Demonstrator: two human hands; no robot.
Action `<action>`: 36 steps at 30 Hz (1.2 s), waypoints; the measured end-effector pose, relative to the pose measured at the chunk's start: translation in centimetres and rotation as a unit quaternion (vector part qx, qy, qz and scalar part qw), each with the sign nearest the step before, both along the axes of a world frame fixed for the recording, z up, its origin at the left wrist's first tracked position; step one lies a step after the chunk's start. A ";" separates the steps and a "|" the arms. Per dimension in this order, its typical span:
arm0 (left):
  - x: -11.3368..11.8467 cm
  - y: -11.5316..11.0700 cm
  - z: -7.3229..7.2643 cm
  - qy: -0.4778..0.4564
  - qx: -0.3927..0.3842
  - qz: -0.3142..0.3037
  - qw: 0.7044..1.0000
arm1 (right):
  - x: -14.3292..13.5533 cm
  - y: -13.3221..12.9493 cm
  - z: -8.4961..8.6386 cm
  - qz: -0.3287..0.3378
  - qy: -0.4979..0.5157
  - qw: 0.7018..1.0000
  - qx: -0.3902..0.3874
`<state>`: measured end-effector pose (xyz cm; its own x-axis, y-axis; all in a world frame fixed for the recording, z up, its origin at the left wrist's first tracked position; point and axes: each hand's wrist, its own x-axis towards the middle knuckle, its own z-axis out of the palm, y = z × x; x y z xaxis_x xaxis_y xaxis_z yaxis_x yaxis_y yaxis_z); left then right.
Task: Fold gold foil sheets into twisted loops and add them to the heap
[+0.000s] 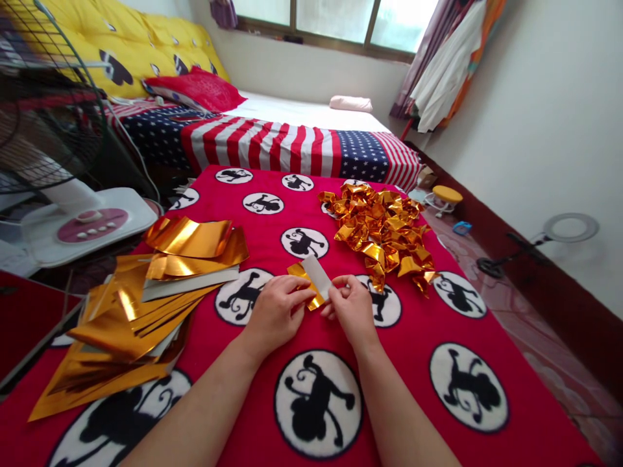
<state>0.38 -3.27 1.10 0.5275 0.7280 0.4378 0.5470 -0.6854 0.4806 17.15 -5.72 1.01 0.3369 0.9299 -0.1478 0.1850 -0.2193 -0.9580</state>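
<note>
A small sheet of gold foil paper (316,302), partly folded so that a pale strip of its back shows, lies between my hands at the middle of the red cloth. My left hand (279,307) grips its left side with bent fingers, the thumb hidden in part. On the right edge, my right hand (351,307) pinches the pale flap between thumb and forefinger. Left of my hands is a loose stack of flat gold foil sheets (117,324), some with pale backs up. Beyond my right hand lies a heap of folded gold foil pieces (379,227).
A red cloth with monkey prints (399,376) covers the table. At the left stands a fan (73,214) on a white base. Behind the table is a bed (302,117) with a flag-pattern cover. A yellow stool (446,194) and a ring light (570,228) stand at the right.
</note>
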 end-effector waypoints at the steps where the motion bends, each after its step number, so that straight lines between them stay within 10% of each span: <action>1: 0.0 0.0 0.0 0.002 -0.001 -0.002 1.000 | 0.3 -0.1 0.2 0.010 -0.058 0.998 0.001; 6: 0.1 -0.1 0.1 0.010 0.004 -0.004 1.000 | 1.8 -0.1 0.6 -0.006 -0.337 0.937 0.094; 36: -1.3 0.5 0.5 0.055 -0.035 -0.038 0.997 | 1.2 -1.2 1.7 0.180 -0.337 0.923 0.038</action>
<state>-0.92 -2.81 1.59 0.6244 0.7104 0.3247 0.5461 -0.6943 0.4688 18.38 -6.87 2.67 -0.0040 0.9986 0.0525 0.7933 0.0351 -0.6079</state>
